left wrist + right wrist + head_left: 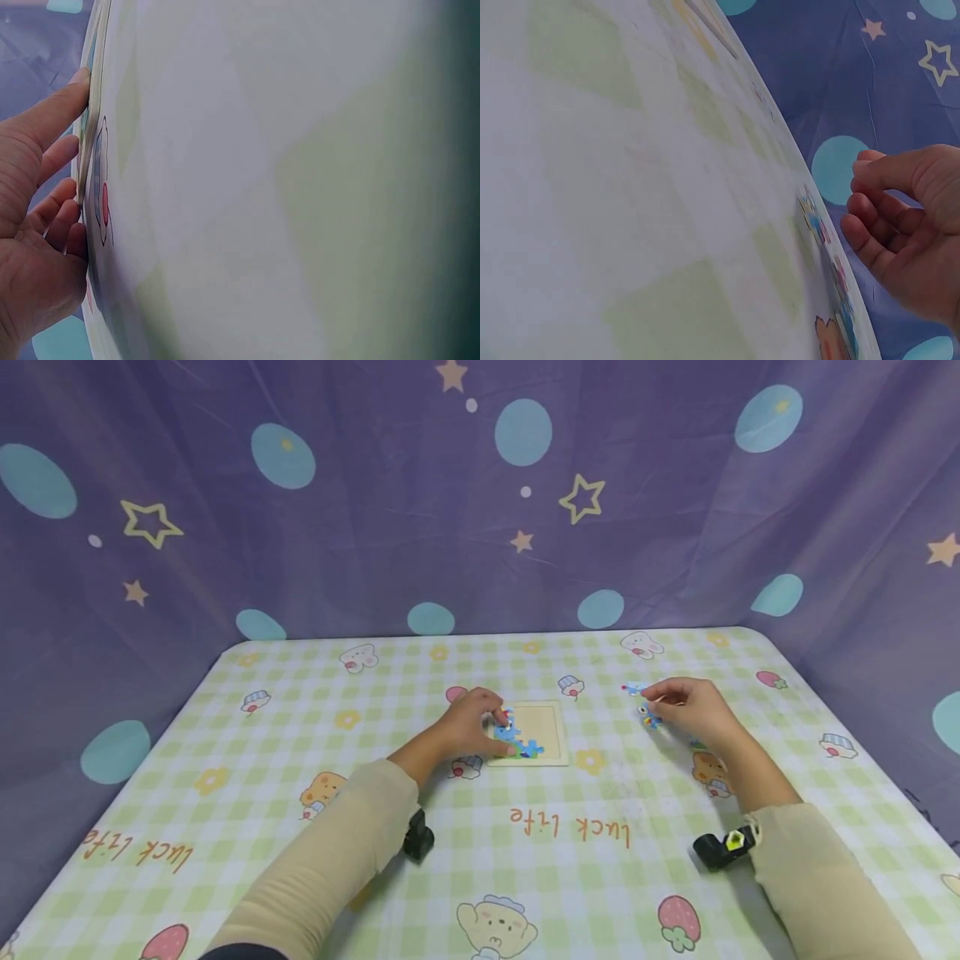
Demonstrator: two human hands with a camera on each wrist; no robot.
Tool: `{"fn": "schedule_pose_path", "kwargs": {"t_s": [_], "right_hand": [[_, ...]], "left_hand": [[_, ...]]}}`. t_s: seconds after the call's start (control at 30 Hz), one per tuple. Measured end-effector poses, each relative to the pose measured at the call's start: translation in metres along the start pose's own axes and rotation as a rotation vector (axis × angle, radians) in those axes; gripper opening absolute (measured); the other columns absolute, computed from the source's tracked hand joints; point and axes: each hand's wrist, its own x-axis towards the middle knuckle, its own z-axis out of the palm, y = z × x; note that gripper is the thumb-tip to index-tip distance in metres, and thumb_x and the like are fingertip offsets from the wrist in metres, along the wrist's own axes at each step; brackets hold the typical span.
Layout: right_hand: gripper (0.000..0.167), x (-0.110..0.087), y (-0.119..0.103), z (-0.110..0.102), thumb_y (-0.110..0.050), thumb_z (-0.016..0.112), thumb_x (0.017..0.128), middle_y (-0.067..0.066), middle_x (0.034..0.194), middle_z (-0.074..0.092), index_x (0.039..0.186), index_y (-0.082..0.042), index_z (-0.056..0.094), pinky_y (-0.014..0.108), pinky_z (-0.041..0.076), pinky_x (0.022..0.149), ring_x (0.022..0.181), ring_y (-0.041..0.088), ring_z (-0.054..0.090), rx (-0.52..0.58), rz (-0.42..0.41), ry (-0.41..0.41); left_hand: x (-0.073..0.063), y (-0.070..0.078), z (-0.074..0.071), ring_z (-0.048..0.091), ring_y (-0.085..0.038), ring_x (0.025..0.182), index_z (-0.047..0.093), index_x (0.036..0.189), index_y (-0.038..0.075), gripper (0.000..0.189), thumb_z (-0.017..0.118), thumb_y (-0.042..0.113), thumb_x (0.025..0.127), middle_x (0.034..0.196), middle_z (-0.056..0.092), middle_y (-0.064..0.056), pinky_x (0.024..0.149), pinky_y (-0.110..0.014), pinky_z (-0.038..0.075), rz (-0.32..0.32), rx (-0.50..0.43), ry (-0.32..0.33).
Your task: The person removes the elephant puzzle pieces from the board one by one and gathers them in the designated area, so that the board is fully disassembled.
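Note:
A pale wooden puzzle tray lies on the table, with joined blue jigsaw pieces along its left and lower sides. My left hand rests at the tray's left edge, thumb low and fingers higher, touching the pieces there. In the left wrist view, that hand's thumb reaches the thin side of the tray. To the right, my right hand hovers beside loose jigsaw pieces. Its fingers are loosely bent, thumb and forefinger close together in the right wrist view, with nothing visible between them. Loose pieces lie below it.
A small blue piece with a red tip lies past the right fingertips. Another piece shows partly under the right hand. The checked tablecloth covers the table up to a purple curtain behind. Black wrist cameras hang under both forearms.

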Motion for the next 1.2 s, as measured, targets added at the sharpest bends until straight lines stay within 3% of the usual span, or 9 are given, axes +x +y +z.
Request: {"fn": "schedule_pose_path", "kwargs": {"t_s": [0.33, 0.57, 0.7, 0.97, 1.2], "right_hand": [[0.029, -0.008, -0.014, 0.011, -0.017, 0.07, 0.092, 0.017, 0.109, 0.067, 0.116, -0.002, 0.069, 0.029, 0.052, 0.07, 0.086, 0.015, 0.063, 0.113, -0.066, -0.027], [0.037, -0.011, -0.026, 0.019, -0.023, 0.074, 0.089, 0.019, 0.114, 0.066, 0.117, 0.001, 0.068, 0.022, 0.053, 0.076, 0.091, 0.013, 0.063, 0.195, -0.134, -0.041], [0.038, -0.012, -0.034, 0.023, -0.022, 0.075, 0.088, 0.021, 0.115, 0.065, 0.117, 0.001, 0.067, 0.023, 0.053, 0.079, 0.094, 0.015, 0.063, 0.219, -0.173, -0.066], [0.034, -0.014, -0.044, 0.029, -0.022, 0.076, 0.087, 0.02, 0.119, 0.061, 0.117, -0.008, 0.068, 0.026, 0.054, 0.081, 0.098, 0.02, 0.064, 0.242, -0.22, -0.119], [0.035, -0.011, -0.053, 0.037, -0.013, 0.078, 0.084, 0.021, 0.12, 0.061, 0.117, -0.006, 0.068, 0.028, 0.052, 0.086, 0.102, 0.028, 0.061, 0.253, -0.292, -0.16]], "left_hand": [[0.0, 0.0, 0.002, 0.044, -0.026, 0.129, 0.065, 0.09, 0.011, 0.035, 0.09, 0.026, 0.071, 0.135, 0.05, -0.008, 0.11, -0.037, 0.034, 0.01, 0.003, 0.016], [-0.001, 0.001, 0.001, 0.043, -0.026, 0.13, 0.065, 0.091, 0.011, 0.034, 0.089, 0.027, 0.072, 0.136, 0.049, -0.007, 0.11, -0.038, 0.034, -0.001, 0.0, 0.006], [-0.001, 0.0, 0.0, 0.042, -0.027, 0.131, 0.065, 0.092, 0.011, 0.034, 0.088, 0.027, 0.073, 0.137, 0.049, -0.008, 0.11, -0.039, 0.034, 0.001, 0.004, 0.001], [-0.001, 0.0, 0.0, 0.042, -0.027, 0.131, 0.065, 0.091, 0.012, 0.033, 0.089, 0.027, 0.072, 0.137, 0.049, -0.008, 0.109, -0.039, 0.034, 0.008, 0.007, 0.003], [0.0, -0.001, 0.0, 0.043, -0.027, 0.13, 0.066, 0.092, 0.011, 0.034, 0.088, 0.026, 0.073, 0.137, 0.049, -0.009, 0.109, -0.039, 0.035, 0.007, 0.006, 0.003]]}}
